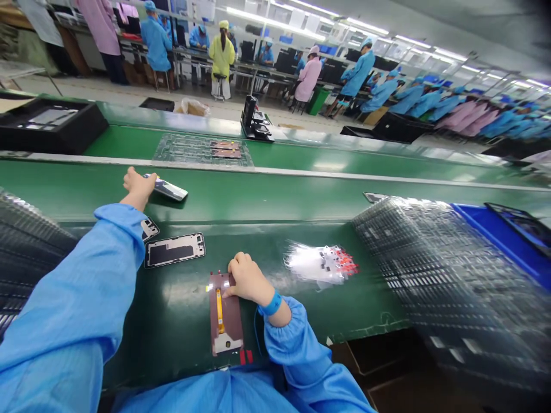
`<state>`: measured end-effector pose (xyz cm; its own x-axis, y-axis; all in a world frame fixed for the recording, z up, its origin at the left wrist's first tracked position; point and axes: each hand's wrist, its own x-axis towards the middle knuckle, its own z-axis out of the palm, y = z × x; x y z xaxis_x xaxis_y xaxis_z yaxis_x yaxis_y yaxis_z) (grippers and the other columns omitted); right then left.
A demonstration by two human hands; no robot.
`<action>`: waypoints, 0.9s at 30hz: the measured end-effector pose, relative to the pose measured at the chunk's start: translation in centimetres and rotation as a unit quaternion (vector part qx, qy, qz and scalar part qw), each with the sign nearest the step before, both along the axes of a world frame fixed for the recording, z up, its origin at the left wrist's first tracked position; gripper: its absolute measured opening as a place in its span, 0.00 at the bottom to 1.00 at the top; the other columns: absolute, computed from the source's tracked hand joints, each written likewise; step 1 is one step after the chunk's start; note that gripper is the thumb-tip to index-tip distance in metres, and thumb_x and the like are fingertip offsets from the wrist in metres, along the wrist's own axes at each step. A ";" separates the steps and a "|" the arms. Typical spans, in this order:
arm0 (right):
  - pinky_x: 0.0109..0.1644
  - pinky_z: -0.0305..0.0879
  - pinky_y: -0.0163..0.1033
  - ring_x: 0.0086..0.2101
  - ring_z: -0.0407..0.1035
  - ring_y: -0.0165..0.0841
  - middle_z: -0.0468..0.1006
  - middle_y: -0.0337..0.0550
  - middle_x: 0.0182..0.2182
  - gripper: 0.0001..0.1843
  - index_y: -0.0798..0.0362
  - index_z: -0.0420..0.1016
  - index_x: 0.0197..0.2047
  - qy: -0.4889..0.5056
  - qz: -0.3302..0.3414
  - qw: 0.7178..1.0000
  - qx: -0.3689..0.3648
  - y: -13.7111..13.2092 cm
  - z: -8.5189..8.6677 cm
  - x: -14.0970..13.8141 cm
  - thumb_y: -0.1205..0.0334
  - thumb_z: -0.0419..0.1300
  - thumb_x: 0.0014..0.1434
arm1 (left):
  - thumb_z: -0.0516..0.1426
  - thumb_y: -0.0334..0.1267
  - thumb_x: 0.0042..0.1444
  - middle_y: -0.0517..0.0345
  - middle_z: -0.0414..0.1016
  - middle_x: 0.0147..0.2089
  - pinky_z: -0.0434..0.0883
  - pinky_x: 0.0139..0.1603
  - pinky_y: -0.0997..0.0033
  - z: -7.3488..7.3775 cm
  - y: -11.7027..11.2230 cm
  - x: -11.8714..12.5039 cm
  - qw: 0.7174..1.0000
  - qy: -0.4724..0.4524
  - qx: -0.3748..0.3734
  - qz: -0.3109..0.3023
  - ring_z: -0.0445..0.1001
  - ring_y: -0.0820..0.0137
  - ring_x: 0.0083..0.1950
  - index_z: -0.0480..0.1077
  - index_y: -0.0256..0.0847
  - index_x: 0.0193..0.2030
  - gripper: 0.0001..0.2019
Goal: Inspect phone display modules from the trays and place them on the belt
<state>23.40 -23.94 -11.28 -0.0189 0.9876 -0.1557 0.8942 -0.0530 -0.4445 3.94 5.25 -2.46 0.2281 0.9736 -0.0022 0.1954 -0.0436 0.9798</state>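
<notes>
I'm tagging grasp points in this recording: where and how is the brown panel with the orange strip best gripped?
Likely the long right edge of the brown panel, from the right, where the right hand touches it: the panel lies flat, and the orange strip runs lengthwise nearer its left edge.

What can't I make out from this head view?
In the head view:
Slim device: left end covered by the left hand; grip unclear.
Partial frame: rest hidden behind the left sleeve.
Brown panel: right hand covers some upper right edge.
Left tray stack: blurred, cut by left edge.
Orange strip: markings too small.
</notes>
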 end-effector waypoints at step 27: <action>0.51 0.71 0.49 0.46 0.74 0.41 0.80 0.49 0.44 0.08 0.49 0.78 0.36 0.274 -0.040 0.872 0.404 -3.0 3.3 -0.8 0.65 0.58 0.65 | 0.66 0.54 0.50 0.54 0.79 0.39 0.71 0.41 0.67 -8.2 -25.6 3.2 0.958 -0.088 -0.202 -0.186 0.75 0.62 0.41 0.72 0.38 0.42 0.22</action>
<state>22.57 -26.93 -8.01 0.2022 0.7720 0.6026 0.5432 0.4236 -0.7249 7.16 -20.33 -10.71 0.5905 0.7527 -0.2912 0.0703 0.3114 0.9477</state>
